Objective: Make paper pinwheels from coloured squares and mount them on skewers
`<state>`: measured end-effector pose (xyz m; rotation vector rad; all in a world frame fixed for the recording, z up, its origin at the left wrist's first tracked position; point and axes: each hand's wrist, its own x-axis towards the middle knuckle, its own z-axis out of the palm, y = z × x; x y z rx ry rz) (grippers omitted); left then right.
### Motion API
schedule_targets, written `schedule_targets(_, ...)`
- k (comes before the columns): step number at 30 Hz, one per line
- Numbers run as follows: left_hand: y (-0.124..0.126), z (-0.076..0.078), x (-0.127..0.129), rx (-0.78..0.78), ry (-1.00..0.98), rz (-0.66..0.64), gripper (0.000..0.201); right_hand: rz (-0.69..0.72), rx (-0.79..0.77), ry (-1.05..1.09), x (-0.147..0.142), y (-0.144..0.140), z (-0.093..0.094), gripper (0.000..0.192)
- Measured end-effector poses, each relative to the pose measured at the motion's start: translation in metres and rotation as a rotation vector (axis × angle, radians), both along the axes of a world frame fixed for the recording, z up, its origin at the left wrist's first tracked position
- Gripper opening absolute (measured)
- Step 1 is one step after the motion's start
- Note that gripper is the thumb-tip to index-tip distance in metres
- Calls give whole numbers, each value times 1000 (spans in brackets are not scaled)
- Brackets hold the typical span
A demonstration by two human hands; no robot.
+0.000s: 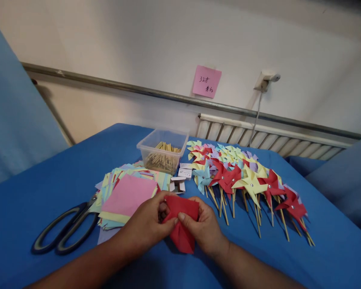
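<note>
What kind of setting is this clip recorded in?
Probably a makeshift craft table in an ordinary room: a blue-covered table against a wall with a radiator, holding rows of finished paper pinwheels, a stack of coloured paper squares and scissors.

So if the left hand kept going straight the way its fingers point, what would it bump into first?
Apart from the red paper that it pinches, the left hand would probably first meet the right hand, whose fingertips face it across that sheet. Depth is hard to judge.
</note>
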<state>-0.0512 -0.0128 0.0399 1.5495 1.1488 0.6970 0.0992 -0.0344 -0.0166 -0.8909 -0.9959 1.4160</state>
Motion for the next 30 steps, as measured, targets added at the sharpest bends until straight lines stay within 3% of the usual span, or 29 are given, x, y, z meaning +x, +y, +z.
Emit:
schedule_targets(5, -1, -9, 9, -302, -374, 189, 45, -271, 18, 25, -4, 2, 3, 31)
schedule_targets(9, -9, -17, 18, -497, -635, 161, 31, -416, 29, -13, -4, 6, 4, 34)
schedule_targets(13, -17, -21, 26, -587, -698, 191, 26, -464, 34, -65, -3, 7, 4, 31)
schedule_targets(24, -16, -24, 34, -491, -726, 368, 34, -431, 46, -62, -13, -2, 6, 30)
schedule_targets(30, -14, -23, 32, -460, -693, 373, 28, -360, 30, -15, -9, 2, 3, 30)
